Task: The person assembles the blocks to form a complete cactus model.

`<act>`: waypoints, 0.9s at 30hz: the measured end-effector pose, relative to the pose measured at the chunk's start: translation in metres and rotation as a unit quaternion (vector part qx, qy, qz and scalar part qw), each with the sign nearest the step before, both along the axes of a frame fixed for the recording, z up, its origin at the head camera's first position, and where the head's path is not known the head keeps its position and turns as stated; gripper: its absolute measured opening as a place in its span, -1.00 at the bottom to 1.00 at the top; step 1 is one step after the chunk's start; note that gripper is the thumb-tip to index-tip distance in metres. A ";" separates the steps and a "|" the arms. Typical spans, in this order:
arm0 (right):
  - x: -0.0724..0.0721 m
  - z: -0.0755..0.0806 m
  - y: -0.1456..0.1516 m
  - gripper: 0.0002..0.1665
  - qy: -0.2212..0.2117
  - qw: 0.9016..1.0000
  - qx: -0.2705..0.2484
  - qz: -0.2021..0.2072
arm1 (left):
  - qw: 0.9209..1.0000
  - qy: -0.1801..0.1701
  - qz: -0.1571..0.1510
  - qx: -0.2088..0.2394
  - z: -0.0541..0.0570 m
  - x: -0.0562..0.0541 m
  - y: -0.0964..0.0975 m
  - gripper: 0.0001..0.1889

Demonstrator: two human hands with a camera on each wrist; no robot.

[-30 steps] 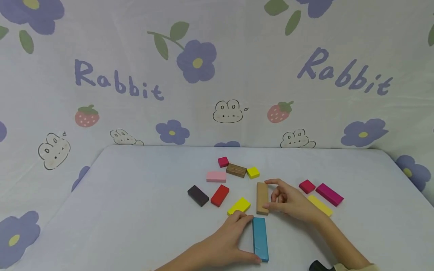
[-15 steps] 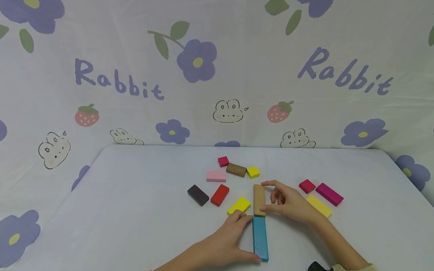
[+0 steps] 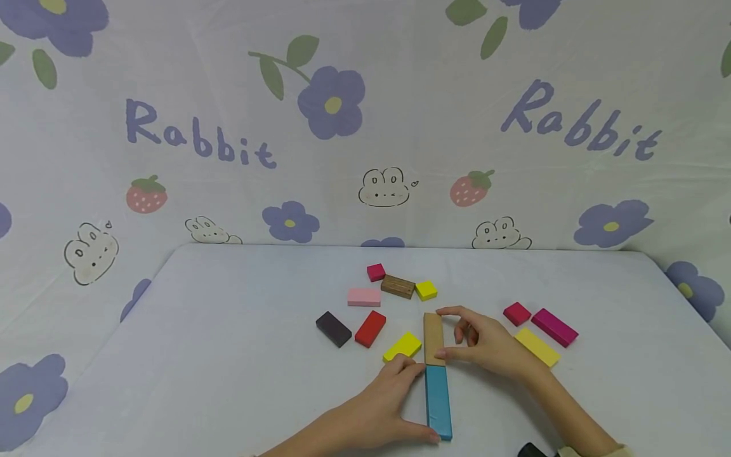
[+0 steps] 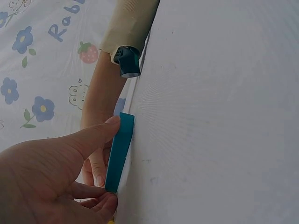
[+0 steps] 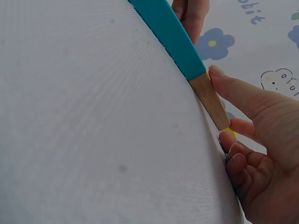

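endwise, grainy wood blk (image 3: 432, 336) abuts blue oblong (image 3: 438, 403).

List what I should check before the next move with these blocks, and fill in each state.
1. Left hand grips the blue block, thumb at one end, fingers at the other: ok.
2. Right hand holds the tan block between thumb and finger: ok.
3. The two blocks meet end to end: ok; the right wrist view shows them touching.
4. Their long sides are exactly flush: cannot tell.
5. Left hand is clear of the yellow block beside it: cannot tell; its fingers overlap that block in the head view.
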State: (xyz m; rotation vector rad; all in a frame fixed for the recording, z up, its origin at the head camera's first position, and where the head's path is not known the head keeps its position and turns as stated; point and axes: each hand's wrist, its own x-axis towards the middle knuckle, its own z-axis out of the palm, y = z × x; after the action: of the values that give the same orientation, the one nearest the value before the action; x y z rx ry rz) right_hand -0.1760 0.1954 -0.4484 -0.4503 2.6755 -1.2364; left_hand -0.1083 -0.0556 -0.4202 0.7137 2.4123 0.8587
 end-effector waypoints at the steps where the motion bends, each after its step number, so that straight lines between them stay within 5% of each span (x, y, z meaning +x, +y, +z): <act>1: 0.000 0.000 0.000 -0.14 0.000 1.000 0.000 0.000 | 1.000 -0.001 0.001 0.000 0.000 0.000 0.000 -0.01; 27: 0.003 0.004 0.001 -0.29 -0.005 1.000 -0.010 0.019 | 1.000 -0.015 0.013 -0.001 -0.002 0.000 0.002 -0.03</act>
State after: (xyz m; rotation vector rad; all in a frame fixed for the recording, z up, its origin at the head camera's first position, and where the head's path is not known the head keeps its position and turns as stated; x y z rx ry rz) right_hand -0.1727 0.1959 -0.4447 -0.4935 2.6353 -1.2529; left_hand -0.1086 -0.0540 -0.4220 0.6650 2.4012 0.8716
